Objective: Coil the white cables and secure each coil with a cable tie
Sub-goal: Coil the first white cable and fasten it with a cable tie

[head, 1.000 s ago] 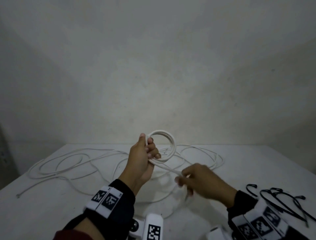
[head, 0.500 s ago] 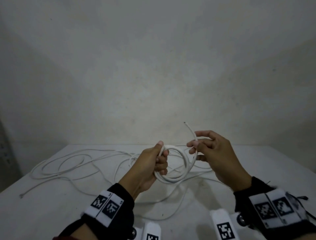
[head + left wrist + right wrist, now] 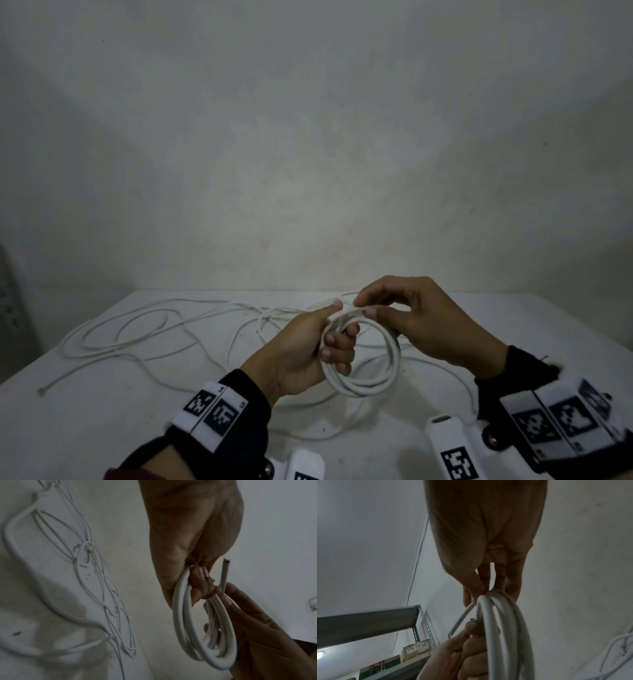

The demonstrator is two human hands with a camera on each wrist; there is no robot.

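Note:
A white cable coil (image 3: pixel 380 373) of several turns hangs above the table in front of me. My left hand (image 3: pixel 318 346) grips its left side, fingers curled through the loop. My right hand (image 3: pixel 397 311) pinches the coil's top, beside the left thumb. In the left wrist view the coil (image 3: pixel 202 635) hangs below the left hand (image 3: pixel 197 580), and the cable's cut end (image 3: pixel 225 574) sticks up by the right hand (image 3: pixel 229 595). In the right wrist view the right hand (image 3: pixel 481 588) pinches the top of the turns (image 3: pixel 503 628). No cable tie shows.
More white cables (image 3: pixel 144 329) lie loose and tangled across the white table (image 3: pixel 85 411), with one free end (image 3: pixel 42 390) at the left. A plain wall stands behind. A metal shelf (image 3: pixel 368 619) with boxes shows in the right wrist view.
The right hand brought the cable's free end up and over, laid the last turn onto the coil and now pinches its top. The left hand kept its grip and lowered a little.

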